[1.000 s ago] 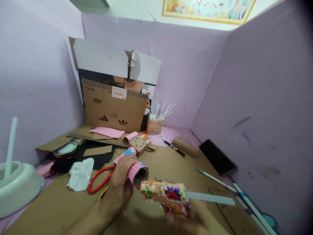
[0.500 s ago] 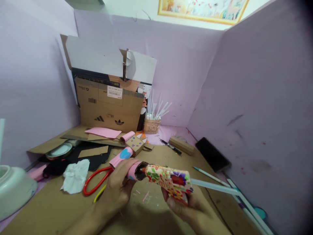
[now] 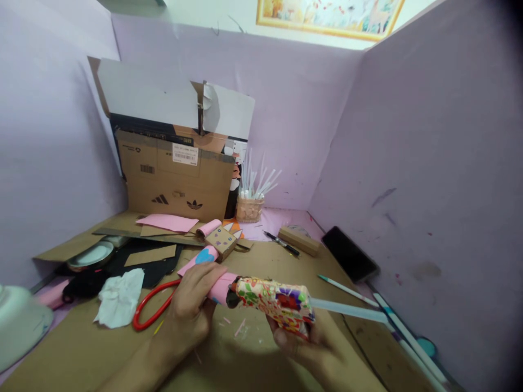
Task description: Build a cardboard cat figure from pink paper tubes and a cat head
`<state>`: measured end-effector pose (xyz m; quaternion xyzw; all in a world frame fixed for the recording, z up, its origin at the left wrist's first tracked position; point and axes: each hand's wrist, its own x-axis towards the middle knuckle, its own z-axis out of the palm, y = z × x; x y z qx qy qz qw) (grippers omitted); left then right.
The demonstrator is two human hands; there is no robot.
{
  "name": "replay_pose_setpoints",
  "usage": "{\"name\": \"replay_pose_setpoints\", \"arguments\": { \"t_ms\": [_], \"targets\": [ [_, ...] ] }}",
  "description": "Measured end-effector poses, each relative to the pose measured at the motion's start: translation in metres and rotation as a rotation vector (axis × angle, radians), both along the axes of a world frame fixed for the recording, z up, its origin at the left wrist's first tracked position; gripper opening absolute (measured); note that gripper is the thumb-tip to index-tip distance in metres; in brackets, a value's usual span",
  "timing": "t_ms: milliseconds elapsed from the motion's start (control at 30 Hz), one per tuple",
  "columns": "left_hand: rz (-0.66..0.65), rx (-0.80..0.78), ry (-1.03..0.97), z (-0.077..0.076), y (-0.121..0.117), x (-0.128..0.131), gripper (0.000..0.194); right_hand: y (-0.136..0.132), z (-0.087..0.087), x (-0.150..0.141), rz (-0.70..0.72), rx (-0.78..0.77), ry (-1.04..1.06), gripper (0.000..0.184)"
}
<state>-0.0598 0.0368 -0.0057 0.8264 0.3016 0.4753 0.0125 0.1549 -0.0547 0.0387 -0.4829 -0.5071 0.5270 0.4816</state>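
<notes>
My left hand is wrapped round a pink cardboard tube whose open end faces right. In my right hand is a glue gun covered in floral paper, with a long clear glue stick sticking out of its back. The gun's nozzle is at the tube's open end; how far it reaches inside is hidden. Behind my left hand lie another pink tube with a blue heart and red-handled scissors, partly covered by the hand. A small cardboard cat head sits just beyond.
A cardboard box stands at the back beside a basket of glue sticks. To the right are a phone, a pen and a cardboard block. Crumpled tissue and a pale bowl-like object lie left.
The glue gun has shifted slightly left and its nozzle sits closer into the tube's end. The tube has turned a little, and the whole view has shifted slightly.
</notes>
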Motion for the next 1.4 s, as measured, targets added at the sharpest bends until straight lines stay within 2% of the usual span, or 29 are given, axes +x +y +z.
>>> {"name": "replay_pose_setpoints", "arguments": {
  "t_ms": [133, 233, 433, 633, 900, 1400],
  "targets": [
    [0.01, 0.011, 0.012, 0.0006, 0.0014, -0.0005, 0.046, 0.0019, 0.0017, 0.0007, 0.069, 0.008, -0.013, 0.046],
    [0.013, -0.004, 0.018, 0.0015, 0.0006, 0.0, 0.044, 0.0028, 0.0014, 0.002, 0.118, 0.007, -0.026, 0.045],
    [-0.005, -0.017, -0.005, 0.0011, -0.0005, 0.0006, 0.044, 0.0034, -0.0016, 0.0029, 0.08, 0.007, -0.088, 0.041],
    [-0.006, -0.002, -0.001, 0.0031, -0.0003, 0.0004, 0.042, 0.003, 0.0024, 0.0003, 0.015, 0.015, -0.045, 0.031],
    [-0.021, 0.012, -0.016, 0.0011, 0.0028, 0.0015, 0.044, 0.0069, -0.0052, 0.0036, -0.029, 0.034, -0.081, 0.023],
    [-0.024, 0.016, -0.013, 0.0036, 0.0025, 0.0005, 0.045, 0.0075, -0.0037, 0.0083, -0.033, 0.025, -0.146, 0.026]
  ]
}}
